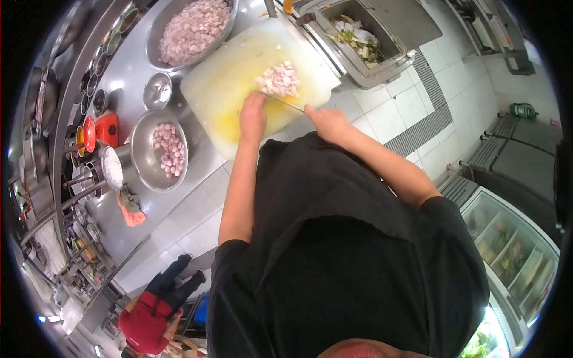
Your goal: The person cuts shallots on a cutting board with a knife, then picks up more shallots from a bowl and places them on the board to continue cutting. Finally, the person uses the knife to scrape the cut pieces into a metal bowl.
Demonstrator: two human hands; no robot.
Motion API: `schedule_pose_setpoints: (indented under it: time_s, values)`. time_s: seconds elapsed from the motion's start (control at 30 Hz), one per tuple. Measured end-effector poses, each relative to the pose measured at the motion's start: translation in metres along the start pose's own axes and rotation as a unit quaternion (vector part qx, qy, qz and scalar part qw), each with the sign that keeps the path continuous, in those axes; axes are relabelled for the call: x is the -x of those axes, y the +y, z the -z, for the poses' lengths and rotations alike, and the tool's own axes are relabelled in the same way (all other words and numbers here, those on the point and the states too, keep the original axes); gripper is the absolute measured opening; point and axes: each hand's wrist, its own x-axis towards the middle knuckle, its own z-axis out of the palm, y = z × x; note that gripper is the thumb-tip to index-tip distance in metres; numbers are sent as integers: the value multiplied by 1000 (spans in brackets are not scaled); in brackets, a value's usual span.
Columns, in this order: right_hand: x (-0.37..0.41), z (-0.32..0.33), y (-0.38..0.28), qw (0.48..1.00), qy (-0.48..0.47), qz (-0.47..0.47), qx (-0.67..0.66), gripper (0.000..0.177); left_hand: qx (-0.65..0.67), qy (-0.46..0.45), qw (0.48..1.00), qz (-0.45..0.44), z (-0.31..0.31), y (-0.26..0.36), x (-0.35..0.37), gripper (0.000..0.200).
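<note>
A white cutting board (206,89) with yellow stains lies on the steel counter. On it sits a pile of cut shallots (280,79), pale pink and white. My right hand (329,124) is closed around the handle of a knife (287,104), whose blade points left across the board, just below the pile. At the blade's far end my left hand (253,114) rests on the board with its fingers bunched together; whatever they hold is hidden. Left of the board, a steel bowl (138,161) contains whole peeled shallots (169,149).
A large steel basin (154,45) of shallots (194,30) stands behind the board, beside a small steel bowl (157,90). A grey bin (391,74) with scraps is at upper right. An orange cloth (131,213) lies at the counter edge. Another person (146,322) stands at lower left.
</note>
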Motion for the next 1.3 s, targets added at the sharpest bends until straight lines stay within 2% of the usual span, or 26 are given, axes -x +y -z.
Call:
schedule_pose_setpoints:
  time_s: [0.1, 0.17, 0.2, 0.3, 0.47, 0.6, 0.67, 0.77, 0.97, 1.07, 1.2, 1.3]
  values:
    - [-4, 2, 8, 999, -25, -33, -15, 35, -8, 21, 999, -35, -4, 3, -15, 13]
    - [-3, -1, 9, 998, -34, -41, -21, 37, 7, -39, 999, -2, 1, 5, -23, 14]
    - [-1, -3, 8, 998, -37, -40, -22, 37, 7, -40, 999, 1, 1, 2, -18, 14]
    - [-3, -1, 10, 998, -27, -52, -38, 37, -19, -2, 1000, -15, -2, -2, -18, 13]
    - [8, 10, 1, 999, 24, -28, 22, 33, -22, -23, 999, -39, 1, 3, -17, 17]
    - [6, -2, 1, 998, 30, -34, 49, 29, -28, -29, 998, -49, -2, 0, -16, 21]
    - [1, 3, 3, 996, 75, 5, 38, 27, -40, -26, 998, -32, -4, -3, -16, 22]
    - [6, 5, -3, 998, 42, -7, 55, 28, -30, 2, 998, -51, -6, -5, -15, 20]
    - [2, 9, -4, 998, 37, 3, 55, 32, -19, 13, 999, -41, -5, -2, -15, 17]
    - [-8, -11, 8, 999, 37, -14, 28, 33, -11, 21, 999, -37, -8, -4, -15, 15]
    - [-4, 1, -2, 998, 27, 7, 59, 35, -14, 33, 999, -35, -9, -8, -10, 15]
    - [-5, -2, 2, 999, 27, -6, 46, 35, -24, 47, 997, -55, -14, -9, -12, 13]
